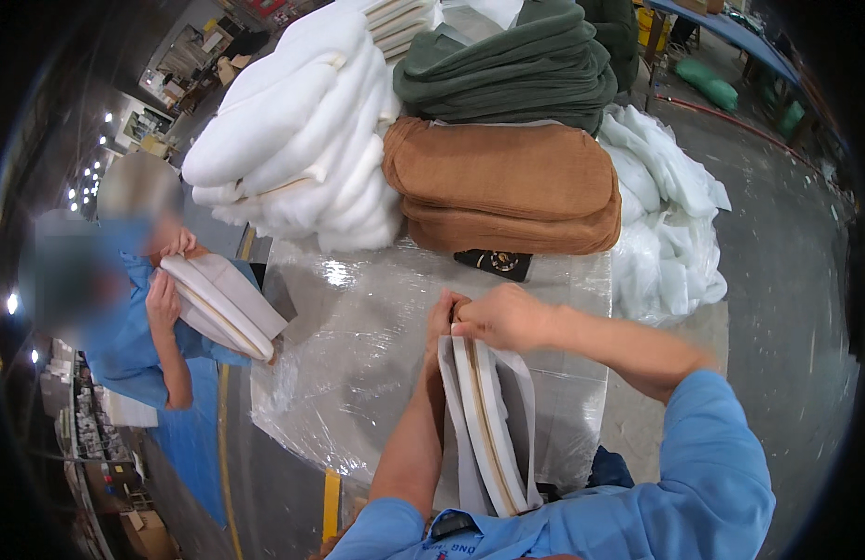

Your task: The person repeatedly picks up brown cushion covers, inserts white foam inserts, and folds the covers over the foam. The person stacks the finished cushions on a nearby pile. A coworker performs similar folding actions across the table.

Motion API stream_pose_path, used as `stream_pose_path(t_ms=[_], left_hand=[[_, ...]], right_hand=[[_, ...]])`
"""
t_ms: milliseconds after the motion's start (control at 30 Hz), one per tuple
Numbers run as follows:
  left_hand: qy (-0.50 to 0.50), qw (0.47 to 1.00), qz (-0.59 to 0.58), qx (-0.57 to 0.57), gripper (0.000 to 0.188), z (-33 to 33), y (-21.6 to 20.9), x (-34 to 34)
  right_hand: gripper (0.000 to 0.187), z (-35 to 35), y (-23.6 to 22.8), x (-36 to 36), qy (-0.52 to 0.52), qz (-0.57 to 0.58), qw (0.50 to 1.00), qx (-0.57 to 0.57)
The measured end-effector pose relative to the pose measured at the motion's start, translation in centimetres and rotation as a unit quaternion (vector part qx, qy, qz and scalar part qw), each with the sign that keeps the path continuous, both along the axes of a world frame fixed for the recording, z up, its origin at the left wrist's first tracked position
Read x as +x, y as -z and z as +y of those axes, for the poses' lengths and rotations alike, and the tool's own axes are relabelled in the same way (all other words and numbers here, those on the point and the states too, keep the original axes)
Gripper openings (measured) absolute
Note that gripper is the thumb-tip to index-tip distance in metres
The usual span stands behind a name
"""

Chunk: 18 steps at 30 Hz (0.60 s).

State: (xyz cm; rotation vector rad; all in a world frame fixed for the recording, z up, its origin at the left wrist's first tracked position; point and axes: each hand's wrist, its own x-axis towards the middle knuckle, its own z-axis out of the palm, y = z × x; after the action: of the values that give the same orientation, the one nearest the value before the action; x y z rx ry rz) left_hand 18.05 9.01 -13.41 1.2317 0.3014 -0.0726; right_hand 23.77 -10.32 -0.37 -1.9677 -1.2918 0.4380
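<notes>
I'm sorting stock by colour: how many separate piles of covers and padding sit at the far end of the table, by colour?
White padded pile: 1
Dark green fabric pile: 1
Brown fabric pile: 1
Loose white wadding heap beside the table: 1
Total: 4 piles

Pieces within each pile are too folded to count. Both hands, left and right, grip a grey-white cushion piece.

Both hands (484, 317) grip a grey cushion cover (488, 420) (foam apparently inside) above the table (358, 355).
</notes>
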Motion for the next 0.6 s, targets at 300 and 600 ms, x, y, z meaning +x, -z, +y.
stream_pose_path(t_ms=[300,600], left_hand=[[-0.116,0.989,-0.069,-0.061,0.042,-2.3,-3.1,-1.9],[-0.12,0.985,0.021,-0.124,0.041,-6.4,-4.6,-17.6]], right_hand=[[0.043,3.3,6.6,-0.6,0.062,0.401,0.865,0.294],[0.027,4.4,7.0,-1.6,0.105,0.471,0.842,0.241]])
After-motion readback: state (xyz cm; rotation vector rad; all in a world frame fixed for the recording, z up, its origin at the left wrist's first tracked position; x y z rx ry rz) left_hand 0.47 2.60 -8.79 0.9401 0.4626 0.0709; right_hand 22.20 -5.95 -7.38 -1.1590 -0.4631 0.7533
